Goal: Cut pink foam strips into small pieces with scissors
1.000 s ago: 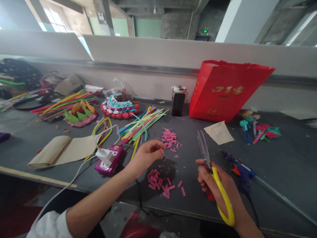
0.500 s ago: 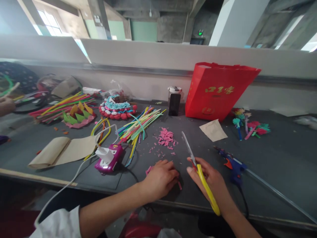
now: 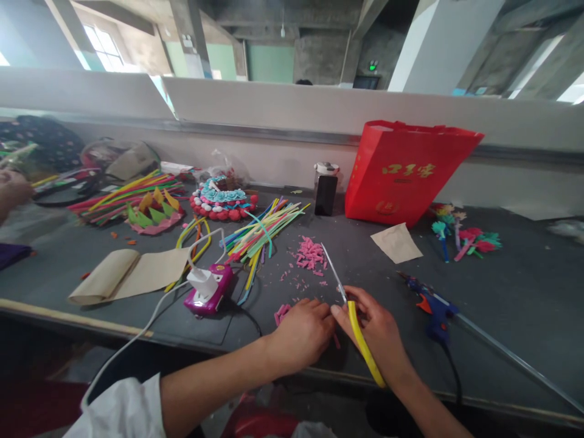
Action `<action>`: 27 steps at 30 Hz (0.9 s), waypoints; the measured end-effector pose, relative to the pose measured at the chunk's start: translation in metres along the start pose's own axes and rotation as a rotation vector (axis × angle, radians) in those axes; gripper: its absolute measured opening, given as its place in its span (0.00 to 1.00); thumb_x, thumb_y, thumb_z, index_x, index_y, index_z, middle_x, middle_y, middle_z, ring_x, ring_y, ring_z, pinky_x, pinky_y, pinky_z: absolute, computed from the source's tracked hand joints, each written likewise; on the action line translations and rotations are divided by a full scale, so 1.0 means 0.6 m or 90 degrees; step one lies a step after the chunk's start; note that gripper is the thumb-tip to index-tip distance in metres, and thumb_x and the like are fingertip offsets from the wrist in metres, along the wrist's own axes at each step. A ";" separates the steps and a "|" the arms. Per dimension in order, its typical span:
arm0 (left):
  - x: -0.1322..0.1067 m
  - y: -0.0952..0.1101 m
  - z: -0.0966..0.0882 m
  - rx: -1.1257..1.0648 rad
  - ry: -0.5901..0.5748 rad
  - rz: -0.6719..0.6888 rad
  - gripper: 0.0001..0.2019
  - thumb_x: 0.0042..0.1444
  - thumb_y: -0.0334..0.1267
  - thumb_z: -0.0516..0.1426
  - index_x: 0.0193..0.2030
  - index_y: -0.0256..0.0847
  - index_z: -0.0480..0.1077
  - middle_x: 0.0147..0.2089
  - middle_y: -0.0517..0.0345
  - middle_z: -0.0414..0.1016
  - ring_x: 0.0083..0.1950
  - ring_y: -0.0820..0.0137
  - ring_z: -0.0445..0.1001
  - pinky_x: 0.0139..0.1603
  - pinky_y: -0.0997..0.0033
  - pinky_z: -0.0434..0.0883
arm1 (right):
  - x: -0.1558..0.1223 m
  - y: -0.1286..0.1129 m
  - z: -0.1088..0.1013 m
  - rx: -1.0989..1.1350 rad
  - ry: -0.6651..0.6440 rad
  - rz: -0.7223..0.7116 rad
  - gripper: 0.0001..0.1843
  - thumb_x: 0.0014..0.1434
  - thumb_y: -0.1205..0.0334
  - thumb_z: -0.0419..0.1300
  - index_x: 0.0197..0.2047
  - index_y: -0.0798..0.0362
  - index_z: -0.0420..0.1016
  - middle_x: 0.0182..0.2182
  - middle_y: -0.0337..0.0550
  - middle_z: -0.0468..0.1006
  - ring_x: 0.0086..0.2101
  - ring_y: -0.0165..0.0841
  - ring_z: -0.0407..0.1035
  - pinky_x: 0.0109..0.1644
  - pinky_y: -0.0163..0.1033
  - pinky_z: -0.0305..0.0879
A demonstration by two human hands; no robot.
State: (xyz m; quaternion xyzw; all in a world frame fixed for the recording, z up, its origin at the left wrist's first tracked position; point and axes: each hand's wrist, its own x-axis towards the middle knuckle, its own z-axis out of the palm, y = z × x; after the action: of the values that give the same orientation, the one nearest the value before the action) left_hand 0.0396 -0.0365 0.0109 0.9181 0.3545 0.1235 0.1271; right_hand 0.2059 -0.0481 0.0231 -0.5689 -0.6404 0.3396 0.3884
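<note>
My right hand [image 3: 376, 331] grips yellow-handled scissors [image 3: 351, 310], blades pointing up and away over the dark table [image 3: 502, 310]. My left hand [image 3: 303, 333] lies knuckles-up right beside it, fingers curled down over a small heap of cut pink pieces [image 3: 281, 314] near the table's front edge; what its fingertips hold is hidden. A second pile of pink pieces [image 3: 310, 254] lies just beyond the scissor tips. A fan of coloured strips [image 3: 264, 231] lies farther back to the left.
A blue glue gun [image 3: 431, 304] lies right of my hands, its cord over the edge. A purple power strip [image 3: 210, 292] with white plug sits left. Red bag [image 3: 406, 170], dark bottle [image 3: 326, 190], brown papers [image 3: 132, 274], finished flowers [image 3: 465, 237]. Another person's hand [image 3: 11, 188] at far left.
My left hand dropped from above the far pink pile to the near heap by the edge. The right hand with the scissors moved left, close against it.
</note>
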 end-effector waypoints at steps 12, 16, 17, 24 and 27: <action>0.008 -0.015 -0.058 -0.339 0.165 -0.222 0.07 0.56 0.34 0.51 0.32 0.36 0.69 0.27 0.58 0.71 0.27 0.72 0.69 0.28 0.76 0.65 | -0.009 -0.010 0.014 0.112 0.022 0.013 0.20 0.56 0.50 0.62 0.49 0.51 0.71 0.25 0.34 0.73 0.20 0.26 0.66 0.22 0.29 0.66; 0.003 -0.008 -0.067 -0.735 0.153 -0.342 0.08 0.53 0.39 0.57 0.28 0.37 0.68 0.23 0.63 0.66 0.22 0.77 0.64 0.24 0.78 0.62 | -0.012 -0.023 0.014 0.206 0.001 0.077 0.25 0.53 0.49 0.65 0.51 0.50 0.69 0.27 0.34 0.73 0.18 0.24 0.64 0.18 0.28 0.64; 0.002 -0.007 -0.067 -0.846 0.151 -0.375 0.08 0.51 0.39 0.59 0.27 0.37 0.68 0.23 0.63 0.66 0.21 0.77 0.63 0.23 0.78 0.61 | -0.012 -0.025 0.014 0.231 -0.008 0.091 0.26 0.53 0.49 0.66 0.52 0.50 0.68 0.27 0.33 0.73 0.19 0.24 0.64 0.19 0.28 0.64; 0.005 -0.003 -0.068 -1.008 0.172 -0.395 0.10 0.50 0.41 0.63 0.28 0.36 0.70 0.24 0.63 0.67 0.22 0.79 0.63 0.24 0.79 0.60 | -0.012 -0.024 0.010 0.351 -0.028 0.118 0.30 0.54 0.53 0.67 0.57 0.49 0.63 0.31 0.34 0.75 0.21 0.24 0.65 0.23 0.30 0.66; 0.003 0.006 -0.063 -0.977 0.143 -0.368 0.12 0.51 0.44 0.63 0.30 0.36 0.70 0.24 0.63 0.68 0.24 0.78 0.63 0.26 0.79 0.61 | -0.010 -0.023 0.006 0.344 -0.026 0.113 0.29 0.55 0.53 0.66 0.57 0.49 0.62 0.31 0.34 0.74 0.21 0.25 0.67 0.24 0.32 0.68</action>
State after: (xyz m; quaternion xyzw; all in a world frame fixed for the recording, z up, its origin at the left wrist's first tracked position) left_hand 0.0312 -0.0326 0.0479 0.4305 0.4045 0.3849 0.7092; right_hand 0.1966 -0.0558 0.0331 -0.4917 -0.4824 0.5417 0.4818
